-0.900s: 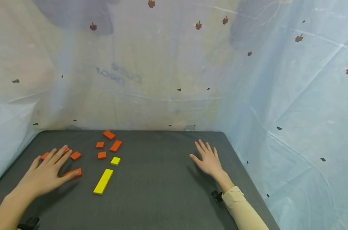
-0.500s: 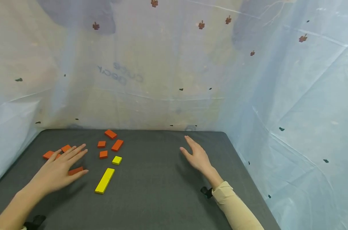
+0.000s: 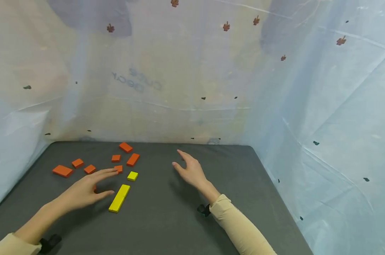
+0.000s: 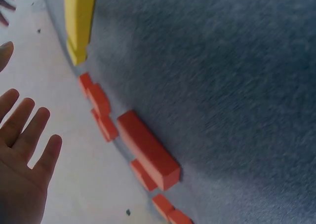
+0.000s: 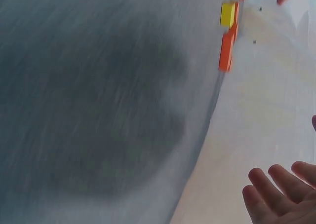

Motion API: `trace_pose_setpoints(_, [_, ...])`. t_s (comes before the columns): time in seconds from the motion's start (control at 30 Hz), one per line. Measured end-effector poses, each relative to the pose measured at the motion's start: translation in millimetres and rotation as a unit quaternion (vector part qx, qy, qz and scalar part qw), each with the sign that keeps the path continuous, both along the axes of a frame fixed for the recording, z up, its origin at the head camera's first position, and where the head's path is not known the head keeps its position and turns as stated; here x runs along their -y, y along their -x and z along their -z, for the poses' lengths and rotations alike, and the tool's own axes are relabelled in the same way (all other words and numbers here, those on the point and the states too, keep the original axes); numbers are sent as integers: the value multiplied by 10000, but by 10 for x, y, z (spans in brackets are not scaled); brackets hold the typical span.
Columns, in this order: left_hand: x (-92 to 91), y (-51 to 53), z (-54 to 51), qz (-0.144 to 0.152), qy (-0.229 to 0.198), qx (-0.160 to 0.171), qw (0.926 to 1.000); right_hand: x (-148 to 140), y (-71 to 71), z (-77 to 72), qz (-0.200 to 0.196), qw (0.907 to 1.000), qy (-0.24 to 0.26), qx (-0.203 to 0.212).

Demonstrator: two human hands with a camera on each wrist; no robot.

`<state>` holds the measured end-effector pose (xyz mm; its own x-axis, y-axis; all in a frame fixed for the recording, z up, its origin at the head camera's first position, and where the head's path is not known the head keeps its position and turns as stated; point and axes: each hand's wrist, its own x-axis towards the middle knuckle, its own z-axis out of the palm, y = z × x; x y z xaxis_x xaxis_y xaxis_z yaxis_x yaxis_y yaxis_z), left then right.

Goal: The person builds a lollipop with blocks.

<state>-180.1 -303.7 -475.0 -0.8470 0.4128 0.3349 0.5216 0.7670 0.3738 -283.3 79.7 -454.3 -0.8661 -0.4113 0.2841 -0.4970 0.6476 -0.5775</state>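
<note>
In the head view my left hand hovers over the table's left side, fingers extended and holding nothing. Its thumb is nearest a long yellow block, apart from it as the left wrist view shows. A long orange block, mostly covered by that hand in the head view, lies below it. Beyond the long yellow block lies a small yellow block. My right hand hangs above the table right of the blocks, its fingers extended and nothing in it.
Several orange blocks lie flat at the back left, among them a larger one and a far one. The dark grey table meets a translucent plastic sheet behind and at the sides.
Both hands have moved inward: the left one rightward from over the orange blocks toward the yellow ones, the right one leftward. The blocks stay in place; the head view has shifted slightly.
</note>
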Motion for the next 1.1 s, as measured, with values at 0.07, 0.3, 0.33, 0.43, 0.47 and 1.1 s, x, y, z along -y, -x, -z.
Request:
trace_pose_setpoints(0.07, [-25, 17, 27, 103, -36, 284, 9995, 115, -11, 31, -128, 9999, 10, 49])
trace_pose_setpoints(0.3, [-90, 40, 122, 404, 83, 864, 9954, 509, -32, 146, -675, 9969, -41, 390])
trace_pose_setpoints(0.33, [-94, 40, 136, 457, 125, 938, 9945, 562, -33, 159, -737, 9963, -46, 446])
trace_pose_setpoints(0.43, [-96, 39, 178, 521, 267, 1211, 9909, 722, -32, 201, -857, 9944, -71, 622])
trace_pose_setpoints(0.47, [-94, 38, 184, 529, 298, 1297, 9897, 774, -29, 217, -884, 9938, -83, 669])
trace_pose_setpoints(1.1, [-52, 60, 214, 783, 614, 1647, 9813, 1357, 45, 469, -1248, 9852, -721, 932])
